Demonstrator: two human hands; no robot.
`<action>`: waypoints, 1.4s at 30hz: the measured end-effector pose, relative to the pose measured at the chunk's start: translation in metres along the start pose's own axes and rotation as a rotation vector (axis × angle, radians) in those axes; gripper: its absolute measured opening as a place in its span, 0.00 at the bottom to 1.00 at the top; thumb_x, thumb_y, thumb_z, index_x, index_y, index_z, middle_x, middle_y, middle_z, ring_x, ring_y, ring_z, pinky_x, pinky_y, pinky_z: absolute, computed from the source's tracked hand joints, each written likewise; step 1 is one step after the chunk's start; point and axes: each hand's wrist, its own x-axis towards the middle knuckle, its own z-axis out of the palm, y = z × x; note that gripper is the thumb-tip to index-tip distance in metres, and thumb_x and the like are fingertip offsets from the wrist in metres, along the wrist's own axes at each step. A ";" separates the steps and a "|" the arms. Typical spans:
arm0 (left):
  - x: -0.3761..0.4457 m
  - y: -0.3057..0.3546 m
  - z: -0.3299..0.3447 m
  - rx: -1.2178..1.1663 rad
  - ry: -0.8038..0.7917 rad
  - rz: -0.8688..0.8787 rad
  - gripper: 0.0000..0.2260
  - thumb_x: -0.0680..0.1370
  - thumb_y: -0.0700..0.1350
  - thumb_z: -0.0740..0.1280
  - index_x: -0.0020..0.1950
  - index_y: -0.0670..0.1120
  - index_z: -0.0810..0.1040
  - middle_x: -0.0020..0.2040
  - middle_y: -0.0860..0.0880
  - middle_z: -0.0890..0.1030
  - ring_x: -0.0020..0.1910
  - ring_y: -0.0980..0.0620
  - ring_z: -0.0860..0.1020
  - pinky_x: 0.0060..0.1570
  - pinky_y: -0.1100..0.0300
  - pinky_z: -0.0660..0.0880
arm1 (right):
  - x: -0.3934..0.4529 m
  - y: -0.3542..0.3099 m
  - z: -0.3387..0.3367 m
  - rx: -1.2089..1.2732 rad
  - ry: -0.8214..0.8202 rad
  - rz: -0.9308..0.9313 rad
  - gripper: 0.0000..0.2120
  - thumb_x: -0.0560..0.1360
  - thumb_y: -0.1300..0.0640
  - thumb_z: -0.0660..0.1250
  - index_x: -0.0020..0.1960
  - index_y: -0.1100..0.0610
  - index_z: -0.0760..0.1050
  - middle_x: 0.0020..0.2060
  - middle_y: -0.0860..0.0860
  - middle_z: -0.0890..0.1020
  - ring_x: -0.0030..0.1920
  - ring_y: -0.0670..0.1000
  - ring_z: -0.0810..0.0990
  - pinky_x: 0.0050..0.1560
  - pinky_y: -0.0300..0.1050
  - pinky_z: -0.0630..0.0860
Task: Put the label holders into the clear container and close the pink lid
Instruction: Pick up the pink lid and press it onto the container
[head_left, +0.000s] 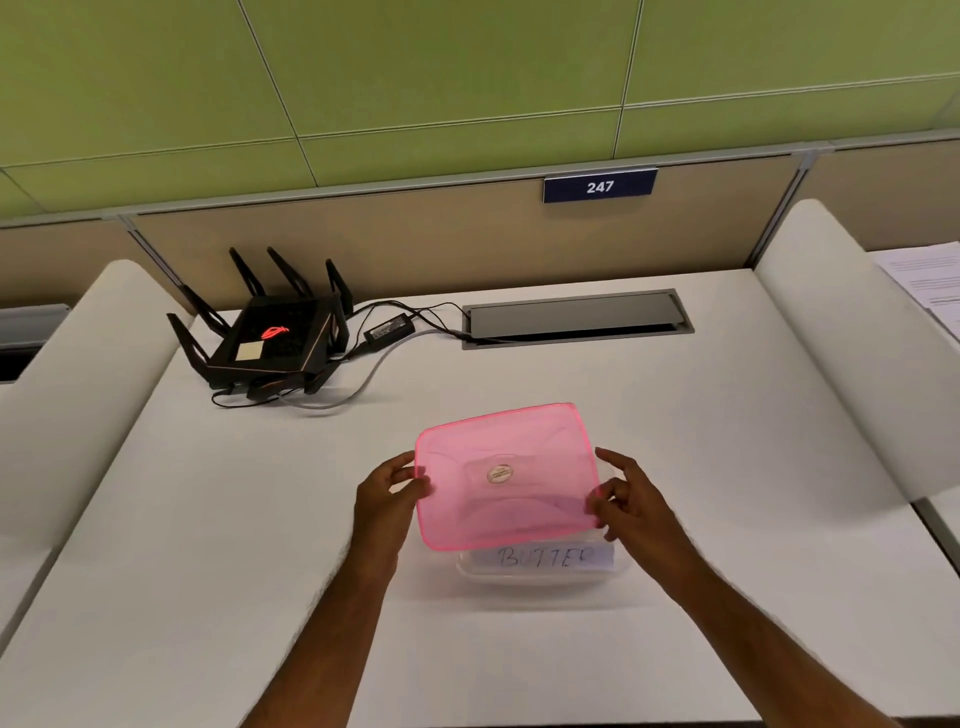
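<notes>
The pink lid is held above the clear container, tilted, with its far edge raised. It overlaps the far part of the container and is not yet seated on the rim. The near wall of the container remains visible below the near edge of the lid. Through that wall a white card marked "BUTTER" is seen; it is judged to be one of the label holders, lying inside. Whether further holders lie inside cannot be told, since the lid hides the rest of the interior.

The lid is pinched at its left edge by the left hand, thumb on top and fingers beneath. The right edge is pinched by the right hand between thumb and curled fingers, with one finger extended along the rim.

The step in hand is judged to be the closing of the lid; no holders are seen on the surface around the container. For the next move, the lid is to be levelled, drawn toward the near wall until all four corners align with the rim, and lowered. The edges are then to be pressed down until seated.

Beyond the container to the left, well apart, a black router with its cables is placed on the surface.
</notes>
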 end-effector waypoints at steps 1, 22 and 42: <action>-0.001 -0.002 0.003 0.028 0.003 0.006 0.18 0.71 0.34 0.74 0.57 0.51 0.83 0.49 0.50 0.86 0.47 0.54 0.84 0.45 0.62 0.77 | -0.002 0.002 -0.002 -0.008 -0.002 0.008 0.25 0.79 0.66 0.66 0.69 0.42 0.70 0.39 0.53 0.84 0.38 0.49 0.82 0.36 0.45 0.77; 0.009 -0.032 0.037 0.204 -0.047 -0.096 0.06 0.77 0.40 0.71 0.53 0.47 0.81 0.52 0.46 0.82 0.48 0.45 0.82 0.40 0.52 0.83 | -0.009 0.026 -0.020 -0.086 0.191 0.072 0.10 0.78 0.56 0.72 0.58 0.50 0.76 0.32 0.47 0.79 0.27 0.50 0.79 0.25 0.40 0.71; 0.014 -0.028 0.046 0.223 -0.192 -0.093 0.15 0.80 0.38 0.62 0.63 0.53 0.78 0.53 0.47 0.79 0.53 0.45 0.79 0.46 0.49 0.80 | -0.002 0.047 -0.029 -0.226 0.181 0.149 0.09 0.77 0.50 0.73 0.55 0.45 0.76 0.39 0.52 0.82 0.28 0.53 0.84 0.31 0.40 0.74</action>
